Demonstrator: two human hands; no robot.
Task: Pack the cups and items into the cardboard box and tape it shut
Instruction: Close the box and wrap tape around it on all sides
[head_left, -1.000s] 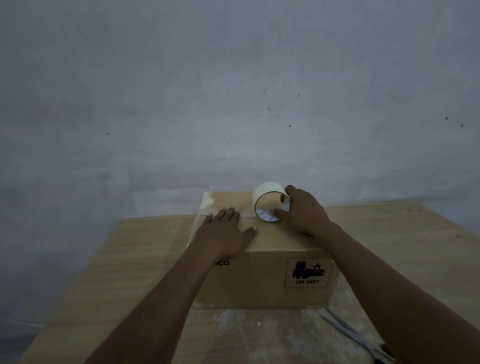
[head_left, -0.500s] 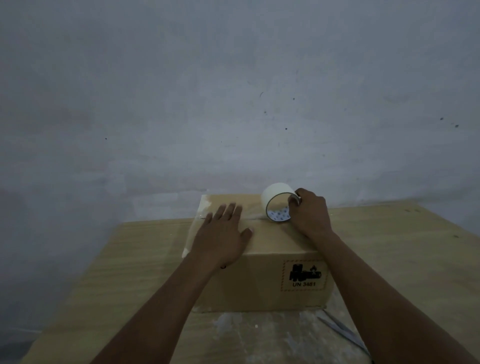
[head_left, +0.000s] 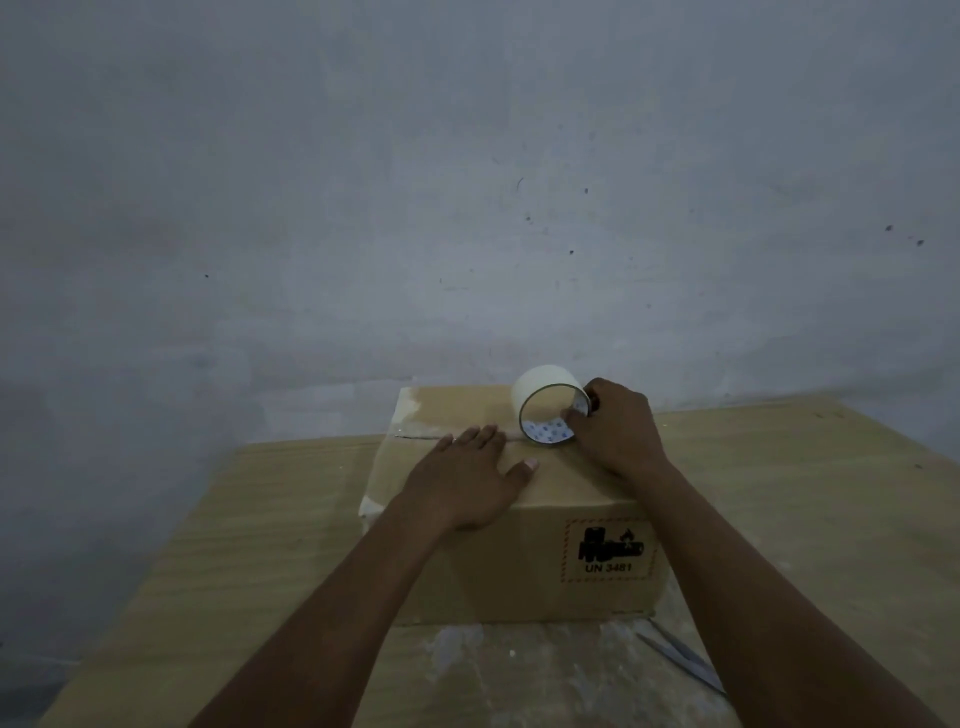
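On the wooden desk stands the closed cardboard box. Your left hand presses flat on its top; your right hand grips the tape roll.

Scissors handles hidden behind right forearm; box contents unseen.

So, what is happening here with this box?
A person is taping a closed cardboard box that sits on a wooden table. The left hand lies flat on the box top, next to the centre seam. The right hand grips a roll of tape, which stands on its edge on the box top at that seam. Scissors lie on the table by the box's near right corner.
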